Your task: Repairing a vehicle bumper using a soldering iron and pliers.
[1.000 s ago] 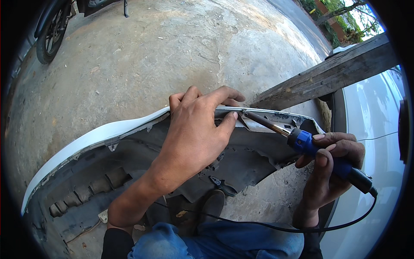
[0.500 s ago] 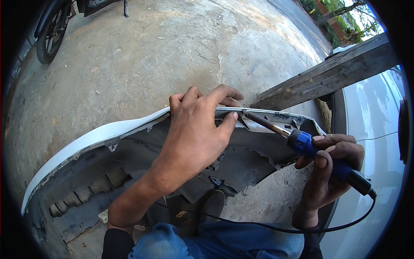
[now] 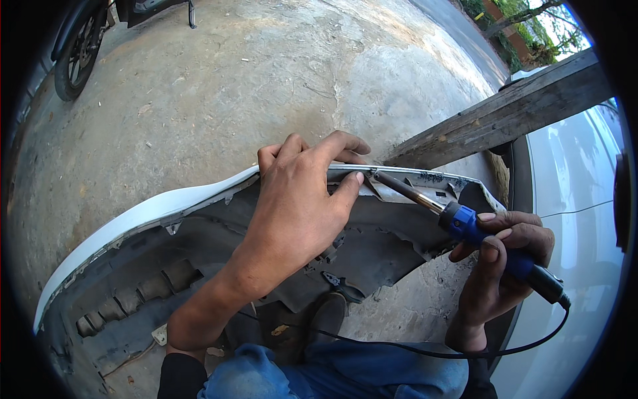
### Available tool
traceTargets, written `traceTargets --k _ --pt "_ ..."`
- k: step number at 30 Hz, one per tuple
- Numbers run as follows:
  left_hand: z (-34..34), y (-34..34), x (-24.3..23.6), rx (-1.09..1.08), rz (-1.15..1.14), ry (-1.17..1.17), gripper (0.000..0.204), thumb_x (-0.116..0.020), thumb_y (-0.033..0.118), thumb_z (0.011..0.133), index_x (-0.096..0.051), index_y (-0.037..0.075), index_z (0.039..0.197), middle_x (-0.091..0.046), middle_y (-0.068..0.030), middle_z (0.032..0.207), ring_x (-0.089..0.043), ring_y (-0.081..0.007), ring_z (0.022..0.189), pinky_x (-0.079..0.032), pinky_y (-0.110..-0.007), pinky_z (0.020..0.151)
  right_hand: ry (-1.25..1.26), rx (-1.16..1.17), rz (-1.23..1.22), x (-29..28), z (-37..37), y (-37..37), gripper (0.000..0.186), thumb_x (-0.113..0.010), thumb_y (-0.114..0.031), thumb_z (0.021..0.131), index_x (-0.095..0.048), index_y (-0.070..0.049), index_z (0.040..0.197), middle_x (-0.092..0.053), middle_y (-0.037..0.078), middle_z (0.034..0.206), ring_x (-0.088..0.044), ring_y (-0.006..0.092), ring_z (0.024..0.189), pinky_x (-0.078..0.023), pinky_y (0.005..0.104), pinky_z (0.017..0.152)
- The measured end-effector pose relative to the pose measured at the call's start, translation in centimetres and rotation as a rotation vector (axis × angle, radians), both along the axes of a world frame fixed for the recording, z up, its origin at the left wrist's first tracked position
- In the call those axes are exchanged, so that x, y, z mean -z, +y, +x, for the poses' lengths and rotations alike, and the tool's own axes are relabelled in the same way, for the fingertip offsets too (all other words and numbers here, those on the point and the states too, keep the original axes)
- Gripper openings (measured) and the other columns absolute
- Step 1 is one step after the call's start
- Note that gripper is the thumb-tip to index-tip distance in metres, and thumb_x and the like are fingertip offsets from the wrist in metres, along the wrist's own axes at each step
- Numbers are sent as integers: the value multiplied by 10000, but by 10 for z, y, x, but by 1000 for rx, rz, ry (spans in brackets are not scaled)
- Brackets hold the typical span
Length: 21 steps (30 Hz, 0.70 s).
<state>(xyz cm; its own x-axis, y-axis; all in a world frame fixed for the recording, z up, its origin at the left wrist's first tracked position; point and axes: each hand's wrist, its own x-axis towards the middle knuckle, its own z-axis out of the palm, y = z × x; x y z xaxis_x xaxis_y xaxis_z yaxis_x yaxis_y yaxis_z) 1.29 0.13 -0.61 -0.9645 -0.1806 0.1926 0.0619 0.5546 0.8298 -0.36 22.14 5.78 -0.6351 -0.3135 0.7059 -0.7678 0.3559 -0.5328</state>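
A long bumper (image 3: 150,207), white outside and dark grey inside with torn, ragged parts, stretches across my view. My left hand (image 3: 299,199) grips its upper rim, fingers curled over the edge and thumb on the inner side. My right hand (image 3: 500,263) is closed on a blue-handled soldering iron (image 3: 465,223), whose metal tip touches the inner lip just right of my left thumb. The iron's black cord (image 3: 392,348) loops down across my jeans. Pliers (image 3: 342,287) lie below the bumper's middle, beside my shoe.
A weathered wooden beam (image 3: 492,116) slants from beyond the bumper to the upper right. A white car (image 3: 571,166) stands close on the right. A motorbike wheel (image 3: 78,56) is at the upper left on the concrete ground (image 3: 232,80). Trees and a road show at the top right.
My right hand and the iron's handle have shifted slightly left and down, with the tip staying at the lip. My left hand is very slightly farther left, still on the rim.
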Motion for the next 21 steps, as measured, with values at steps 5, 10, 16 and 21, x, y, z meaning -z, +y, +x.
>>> traceTargets --k 5,10,16,21 --pt "-1 0 -1 -12 24 -5 265 -699 237 913 -724 137 1157 -707 -88 1095 -544 -246 1091 -309 -395 1080 -171 -29 -247 17 11 8 346 -725 -236 924 -460 -33 1013 -596 169 972 -690 195 791 -651 337 560" --pt "1 1 -14 -43 -2 -177 263 -710 277 909 -736 184 1154 -625 -133 1045 -493 -317 1109 -378 -433 1040 -87 -3 -285 25 23 21 349 -717 -262 932 -467 -29 1004 -597 179 975 -690 189 798 -663 342 567" --pt "1 3 -15 -52 -14 -174 265 -713 292 907 -737 199 1154 -608 -128 1016 -487 -325 1105 -393 -441 1023 -130 -110 -242 27 20 21 337 -733 -224 919 -473 -28 1010 -589 159 1003 -700 194 888 -670 373 622" --pt "1 3 -14 -50 -17 -190 264 -713 298 908 -735 200 1153 -606 -126 1014 -487 -324 1097 -398 -443 1016 -153 -111 -210 28 19 21 344 -736 -243 918 -473 -37 999 -588 155 1022 -697 195 894 -671 385 637"
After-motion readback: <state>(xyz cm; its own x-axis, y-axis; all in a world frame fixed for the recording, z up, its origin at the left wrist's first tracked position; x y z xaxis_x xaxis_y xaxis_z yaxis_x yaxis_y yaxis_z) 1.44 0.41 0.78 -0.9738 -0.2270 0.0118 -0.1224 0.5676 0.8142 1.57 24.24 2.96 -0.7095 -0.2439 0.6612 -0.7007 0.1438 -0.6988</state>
